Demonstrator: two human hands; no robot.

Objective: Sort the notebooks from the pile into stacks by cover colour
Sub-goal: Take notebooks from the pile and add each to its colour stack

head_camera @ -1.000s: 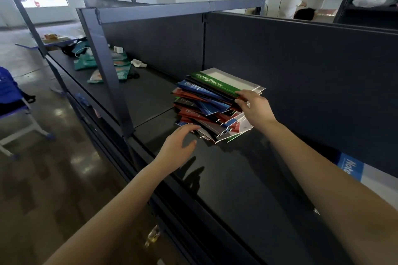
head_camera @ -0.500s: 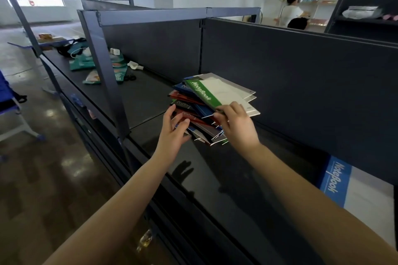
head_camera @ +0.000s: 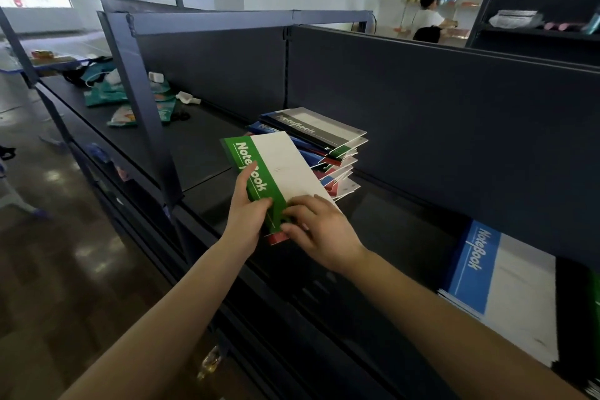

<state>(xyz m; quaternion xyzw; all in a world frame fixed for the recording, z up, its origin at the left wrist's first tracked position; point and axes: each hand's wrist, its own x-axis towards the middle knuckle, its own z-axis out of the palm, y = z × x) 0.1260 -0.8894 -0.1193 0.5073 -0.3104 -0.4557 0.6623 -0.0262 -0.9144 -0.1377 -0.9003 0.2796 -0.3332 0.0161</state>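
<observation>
A green-and-white notebook (head_camera: 276, 166) is lifted off the pile and tilted toward me. My left hand (head_camera: 245, 214) grips its left edge, thumb on the green band. My right hand (head_camera: 319, 230) pinches its near corner, with a red cover edge (head_camera: 277, 239) showing just beneath. The pile of mixed notebooks (head_camera: 328, 146) sits on the dark shelf (head_camera: 389, 224) behind, with a black-banded notebook (head_camera: 311, 127) on top and blue, red and green covers below. A stack topped by a blue notebook (head_camera: 487, 273) lies at the right.
A dark back panel (head_camera: 454, 114) runs behind the shelf. A metal upright post (head_camera: 143, 107) stands left of the pile. Green bags and small items (head_camera: 120, 97) lie on the far left shelf section. A person (head_camera: 428, 19) stands at distant shelves.
The green notebook has come off the top of the pile and toward me, now held in both hands. A black-banded notebook is now the pile's top.
</observation>
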